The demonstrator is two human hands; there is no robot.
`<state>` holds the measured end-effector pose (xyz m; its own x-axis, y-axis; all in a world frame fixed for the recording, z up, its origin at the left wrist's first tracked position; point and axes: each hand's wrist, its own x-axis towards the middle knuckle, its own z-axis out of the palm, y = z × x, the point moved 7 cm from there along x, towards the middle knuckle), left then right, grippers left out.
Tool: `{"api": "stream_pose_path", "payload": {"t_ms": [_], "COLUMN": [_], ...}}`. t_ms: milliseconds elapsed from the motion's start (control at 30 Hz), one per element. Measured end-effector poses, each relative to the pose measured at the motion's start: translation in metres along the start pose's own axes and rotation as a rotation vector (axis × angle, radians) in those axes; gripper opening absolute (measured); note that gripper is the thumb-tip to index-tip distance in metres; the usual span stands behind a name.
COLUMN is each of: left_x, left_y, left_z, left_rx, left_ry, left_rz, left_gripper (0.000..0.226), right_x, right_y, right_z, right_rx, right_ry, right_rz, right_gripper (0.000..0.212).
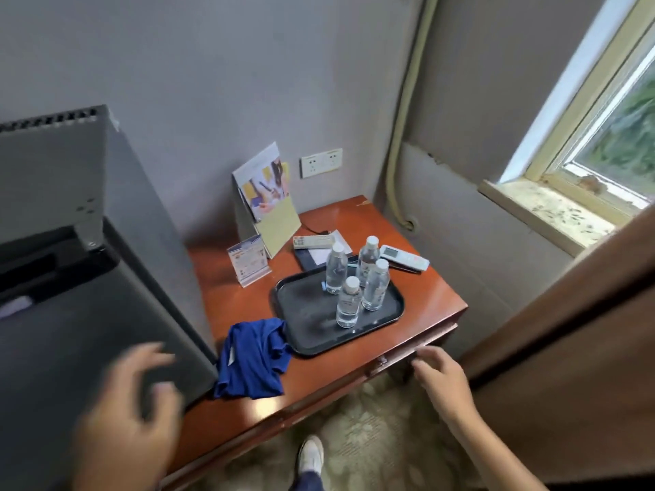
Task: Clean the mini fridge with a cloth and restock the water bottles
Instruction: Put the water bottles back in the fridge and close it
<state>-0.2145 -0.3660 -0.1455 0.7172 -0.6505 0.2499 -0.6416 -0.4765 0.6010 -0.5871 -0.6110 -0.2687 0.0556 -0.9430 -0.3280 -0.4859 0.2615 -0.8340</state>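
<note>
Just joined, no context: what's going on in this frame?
A person stands at a wooden side table beside a black mini fridge. Both hands are empty: the left hand hovers, blurred, over the fridge's closed door, the right hand by the table's front edge. The blue cloth lies crumpled on the table, untouched. Four water bottles stand upright on a black tray.

A reddish wooden table [418,306] has its front edge just beside the right-hand fingers [427,354]. Beyond those fingers and a little to their left lies a black tray [301,313]. Farther beyond it rest 2 remotes, a white remote [404,257] and a beige remote [313,241]. Well beyond the left-hand fingers [156,349] and to their right, a leaflet stand [266,193] and a small card holder [248,258] stand near the wall, with a double socket [321,162] above. A window [609,136] is far to the right of the right-hand fingers. Patterned carpet [372,437] lies nearer than both sets of fingers.
</note>
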Motion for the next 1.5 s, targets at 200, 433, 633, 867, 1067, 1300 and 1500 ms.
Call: {"api": "stream_pose_path", "payload": {"t_ms": [200,433,633,867,1067,1300,1500], "left_x": [0.028,0.102,0.117,0.086,0.013,-0.084,-0.14], "left_y": [0.058,0.106,0.122,0.104,0.088,0.001,-0.057], "left_z": [0.179,0.307,0.347,0.313,0.201,0.041,-0.118], "left_rx": [-0.183,-0.174,-0.108,-0.247,-0.462,-0.477,-0.508], "left_ry": [-0.592,-0.851,-0.945,-0.878,-0.66,-0.26,0.056], "left_rz": [0.031,0.004,-0.004,-0.024,-0.212,-0.367,-0.503], "left_gripper": [0.036,0.071,0.07,0.074,0.051,0.059,0.049], "right_x": [0.029,0.102,0.14,0.087,-0.023,-0.185,-0.324], "right_y": [-0.081,-0.127,-0.124,-0.135,-0.163,-0.16,-0.206], "right_z": [0.044,0.098,0.135,0.108,0.101,0.178,0.243], "right_rx": [-0.126,-0.398,-0.55,-0.546,-0.468,-0.118,-0.136], "right_ry": [-0.1,-0.176,-0.233,-0.182,-0.259,-0.651,-0.915], "right_rz": [-0.159,-0.242,-0.219,-0.345,-0.632,-0.764,-1.004], "right_gripper": [0.029,0.068,0.021,0.03,0.049,0.029,0.037]}}
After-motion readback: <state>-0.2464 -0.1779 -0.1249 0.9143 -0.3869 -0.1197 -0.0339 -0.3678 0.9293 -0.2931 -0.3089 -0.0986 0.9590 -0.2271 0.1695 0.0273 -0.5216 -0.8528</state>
